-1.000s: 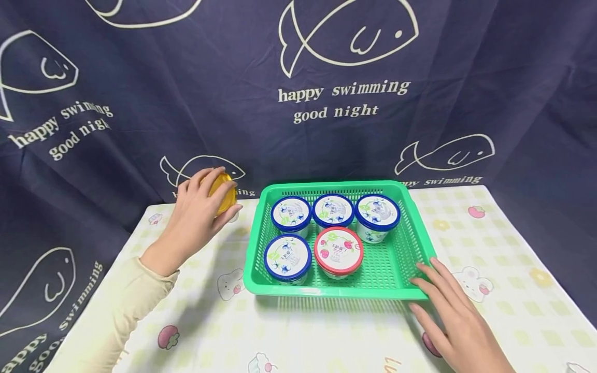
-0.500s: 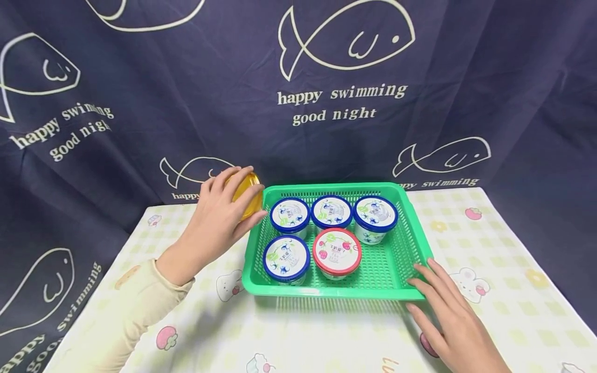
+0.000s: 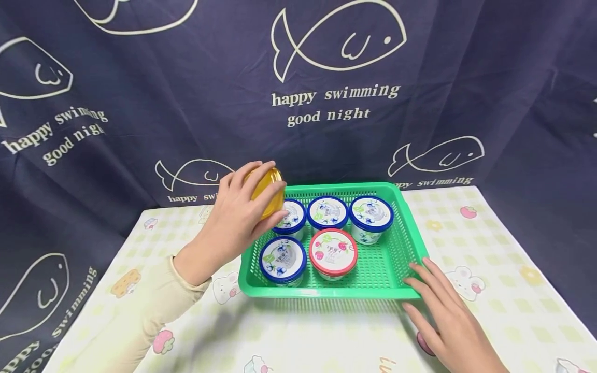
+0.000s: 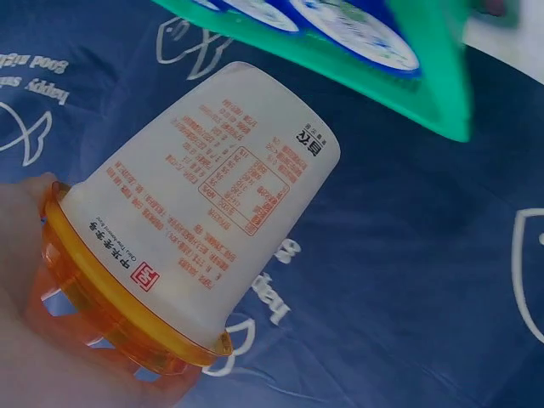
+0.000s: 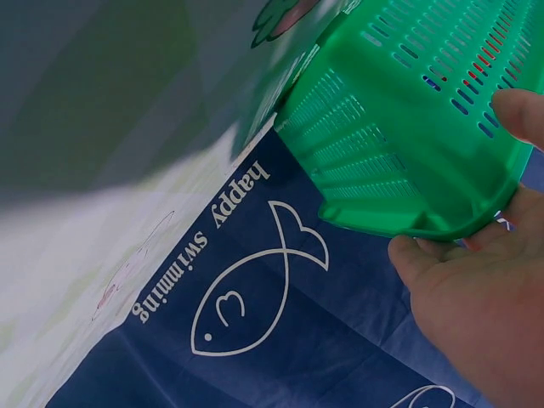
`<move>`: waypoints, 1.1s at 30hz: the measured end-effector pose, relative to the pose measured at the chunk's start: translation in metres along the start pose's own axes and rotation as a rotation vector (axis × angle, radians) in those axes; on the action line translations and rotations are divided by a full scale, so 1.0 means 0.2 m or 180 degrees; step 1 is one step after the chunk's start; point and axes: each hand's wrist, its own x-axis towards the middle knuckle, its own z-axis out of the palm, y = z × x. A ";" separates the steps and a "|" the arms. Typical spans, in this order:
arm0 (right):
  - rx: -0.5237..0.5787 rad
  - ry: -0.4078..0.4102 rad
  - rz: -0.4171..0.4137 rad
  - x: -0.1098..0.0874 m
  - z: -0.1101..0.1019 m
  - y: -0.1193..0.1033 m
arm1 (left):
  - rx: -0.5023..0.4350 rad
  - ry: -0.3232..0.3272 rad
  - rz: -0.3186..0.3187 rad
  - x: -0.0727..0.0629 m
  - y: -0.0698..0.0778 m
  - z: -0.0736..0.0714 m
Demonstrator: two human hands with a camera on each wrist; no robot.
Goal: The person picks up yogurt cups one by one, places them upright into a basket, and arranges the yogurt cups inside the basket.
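Observation:
My left hand (image 3: 235, 215) grips a white plastic cup (image 4: 212, 187) by its yellow-orange lid (image 3: 270, 192), fingers spread round the lid's edge. Orange print covers the cup's side, and it tilts over the back left corner of a green basket (image 3: 326, 293). In the basket stand several blue-lidded cups (image 3: 282, 259) and one cup with a red lid (image 3: 333, 252). One blue-lidded cup at the back left is partly hidden behind my left hand. At the basket's front right corner rests my right hand (image 3: 450, 316), its extended fingers touching the rim and thumb beside the front wall.
A pale checked tablecloth (image 3: 210, 331) with cartoon prints lies under the basket. Behind and to the sides hangs a dark blue curtain (image 3: 210, 103) with white fish outlines and lettering. Bare basket floor (image 3: 380, 269) shows right of the red-lidded cup.
My left hand has carried the orange-lidded cup rightward, from left of the basket to over its back left corner. The right hand stays at the front right corner.

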 end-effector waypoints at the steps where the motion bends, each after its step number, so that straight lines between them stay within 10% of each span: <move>1: -0.0003 -0.0001 0.0003 0.00 0.00 0.00 | -0.0020 0.0012 0.0024 0.01 0.01 0.00; 33: -0.0030 -0.0056 0.0044 0.00 -0.01 -0.01 | -0.0495 0.0186 0.0339 0.28 0.39 0.12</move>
